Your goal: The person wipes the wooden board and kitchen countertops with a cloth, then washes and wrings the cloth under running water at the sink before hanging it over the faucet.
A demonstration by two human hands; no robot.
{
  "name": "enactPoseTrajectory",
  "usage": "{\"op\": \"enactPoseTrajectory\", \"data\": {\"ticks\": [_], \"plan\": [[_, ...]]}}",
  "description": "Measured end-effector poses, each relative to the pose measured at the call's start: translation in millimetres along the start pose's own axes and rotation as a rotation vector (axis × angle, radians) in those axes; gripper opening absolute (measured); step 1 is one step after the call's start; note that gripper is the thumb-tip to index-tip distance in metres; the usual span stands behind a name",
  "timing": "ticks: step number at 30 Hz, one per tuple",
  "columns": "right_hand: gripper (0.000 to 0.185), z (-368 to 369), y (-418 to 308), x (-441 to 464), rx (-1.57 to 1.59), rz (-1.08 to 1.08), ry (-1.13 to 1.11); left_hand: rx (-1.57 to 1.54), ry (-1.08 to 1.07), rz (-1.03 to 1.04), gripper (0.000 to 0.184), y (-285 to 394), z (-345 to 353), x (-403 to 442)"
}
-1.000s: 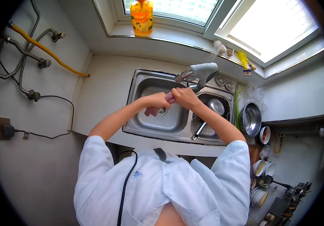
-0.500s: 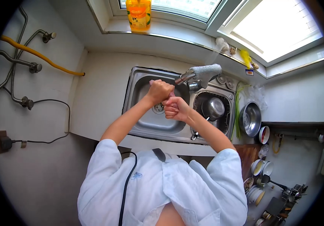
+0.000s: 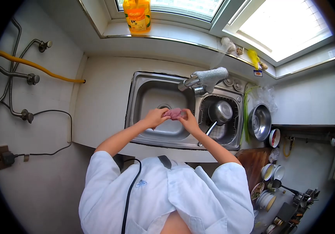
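Note:
A crumpled, lumpy pink cloth (image 3: 173, 114) is stretched between my two hands, low over the left sink basin (image 3: 159, 93). My left hand (image 3: 156, 117) pinches its left end between thumb and fingers. The other end sits in the fingertips of my right hand (image 3: 189, 120). Just behind the cloth, the round drain (image 3: 164, 106) is partly visible. Above and to the right is the faucet (image 3: 191, 82), with a grey-white knitted cloth (image 3: 212, 75) draped over it.
The right basin holds a wire rack and a steel pot (image 3: 220, 112). Right of it lie green stalks (image 3: 247, 117) and a steel bowl (image 3: 260, 121). An orange detergent bottle (image 3: 137, 17) stands on the sill. A wooden board (image 3: 253, 162) and stacked dishes are at lower right.
Both hands have come down toward me and turned from tight, twisting fists to a fingertip hold at each end. More of the pink cloth now shows between them.

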State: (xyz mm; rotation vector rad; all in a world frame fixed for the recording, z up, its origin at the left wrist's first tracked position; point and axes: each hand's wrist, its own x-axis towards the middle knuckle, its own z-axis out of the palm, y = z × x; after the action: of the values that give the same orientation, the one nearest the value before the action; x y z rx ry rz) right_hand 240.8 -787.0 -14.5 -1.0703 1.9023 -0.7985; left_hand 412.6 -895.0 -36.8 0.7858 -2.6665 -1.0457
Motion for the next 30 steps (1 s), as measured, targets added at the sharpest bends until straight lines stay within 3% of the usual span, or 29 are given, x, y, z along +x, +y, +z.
{"op": "enactPoseTrajectory", "data": {"ticks": [1,2,3,4,5,7,8,9,10,11,12,13,15,16,17,18,19,21,22,23,26,29,30], "plan": [[0.039,-4.5,-14.1,-5.2,0.001,0.002,-0.006,-0.379,-0.161,-0.258,0.016,-0.6,-2.4,-1.7],[0.044,-11.6,-29.0,-11.0,-0.271,-0.371,0.100,-0.381,-0.161,-0.265,0.016,-0.4,-3.5,-1.9],[0.050,-19.0,-45.4,-16.2,-0.542,-0.746,0.208,-0.769,-0.293,-0.355,0.019,7.1,-11.5,1.2],[0.044,-21.2,-55.7,-20.3,-0.673,-0.861,0.136,-1.159,-0.425,-0.438,0.021,15.0,-18.2,4.2],[0.044,-17.3,-46.8,-13.1,-0.671,-0.858,0.132,-1.161,-0.427,-0.443,0.021,20.9,-22.4,6.4],[0.027,-9.5,-31.4,13.9,-0.750,-1.039,0.186,-1.403,-0.726,-0.579,0.027,31.5,-34.1,13.5],[0.027,-12.1,-29.9,23.7,-0.750,-1.040,0.183,-1.553,-0.844,-0.648,0.023,37.5,-41.5,16.4],[0.021,-17.3,-37.6,32.1,-0.778,-0.911,0.047,-1.555,-0.840,-0.648,0.023,39.9,-42.6,19.0],[0.016,-19.1,-42.9,38.0,-0.795,-0.779,-0.086,-1.337,-0.730,-0.561,0.024,41.8,-43.2,20.5],[0.016,-19.6,-44.2,41.4,-0.788,-0.779,-0.088,-1.118,-0.624,-0.476,0.025,45.4,-42.9,21.3],[0.016,-21.9,-45.7,46.2,-0.817,-0.709,-0.091,-0.674,-0.470,-0.496,0.023,62.1,-55.0,25.2],[0.018,-23.7,-48.1,47.3,-0.847,-0.637,-0.095,-0.671,-0.470,-0.495,0.023,65.1,-57.5,27.9],[0.016,-21.0,-49.0,44.4,-0.830,-0.621,-0.091,0.033,-0.152,-0.211,0.017,66.8,-60.7,35.5],[0.015,-15.7,-46.0,40.3,-0.628,-0.499,-0.106,0.250,0.038,0.017,0.012,57.8,-54.5,38.4],[0.015,-10.3,-43.4,37.0,-0.426,-0.377,-0.119,0.251,0.037,0.019,0.012,47.2,-50.1,42.9],[0.023,-6.2,-49.5,31.4,-0.002,-0.231,-0.275,0.293,0.092,0.134,0.012,45.9,-55.2,47.3],[0.023,-4.9,-54.0,26.4,0.000,-0.223,-0.278,0.328,0.139,0.245,0.012,45.5,-56.4,47.5],[0.034,-10.1,-71.6,20.7,0.688,0.512,-0.723,0.324,0.175,0.332,0.011,34.7,-54.6,54.1],[0.036,-12.0,-91.2,8.7,0.876,0.610,-0.763,0.322,0.209,0.419,0.010,31.3,-52.5,56.0],[0.036,-8.3,-90.0,6.3,0.875,0.611,-0.760,0.320,0.210,0.421,0.010,29.2,-49.0,57.7],[0.029,5.9,-73.9,4.2,1.508,0.690,-0.894,0.292,0.350,0.517,0.010,23.8,-40.0,58.7],[0.030,18.6,-62.8,-1.7,1.630,0.670,-0.920,0.196,0.314,0.551,0.015,18.5,-32.8,57.1],[0.032,16.0,-65.5,-2.5,1.492,0.668,-0.860,0.153,0.403,0.439,0.018,20.2,-30.0,52.7]]}}
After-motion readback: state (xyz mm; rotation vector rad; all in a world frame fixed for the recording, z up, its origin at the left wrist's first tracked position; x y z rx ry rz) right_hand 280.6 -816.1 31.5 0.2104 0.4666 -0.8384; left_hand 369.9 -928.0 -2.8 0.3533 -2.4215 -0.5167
